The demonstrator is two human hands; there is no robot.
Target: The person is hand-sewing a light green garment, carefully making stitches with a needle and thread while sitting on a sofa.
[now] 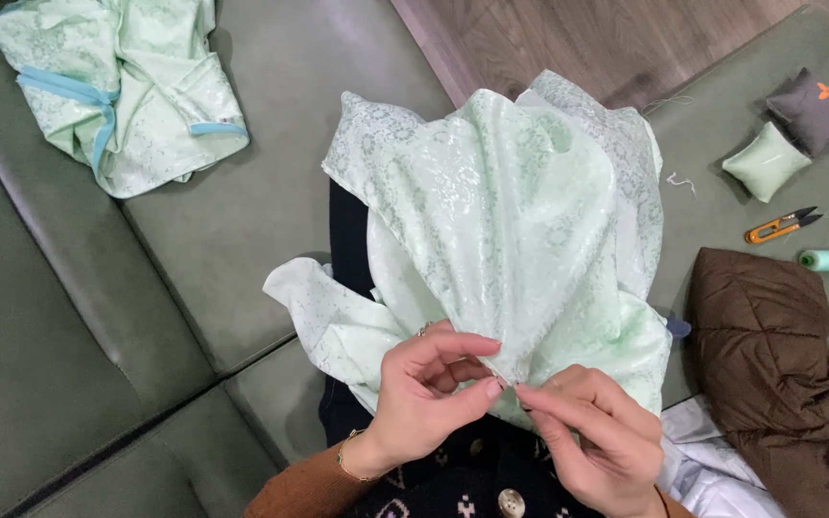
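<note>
A pale mint-green patterned fabric (501,221) is draped over my lap, bunched upward. My left hand (429,388) pinches the fabric's lower edge between thumb and forefinger. My right hand (592,427) meets it from the right, fingertips pinched on the same edge, right next to the left fingertips. Whether a needle or thread sits between the fingers is too small to tell. A gold bracelet circles my left wrist.
A second mint-green garment with blue trim (122,82) lies on the green sofa (271,230) at upper left. To the right lie orange thread snips (781,225), a teal thread spool (827,259), two small cushions (789,139) and a brown quilted jacket (779,374).
</note>
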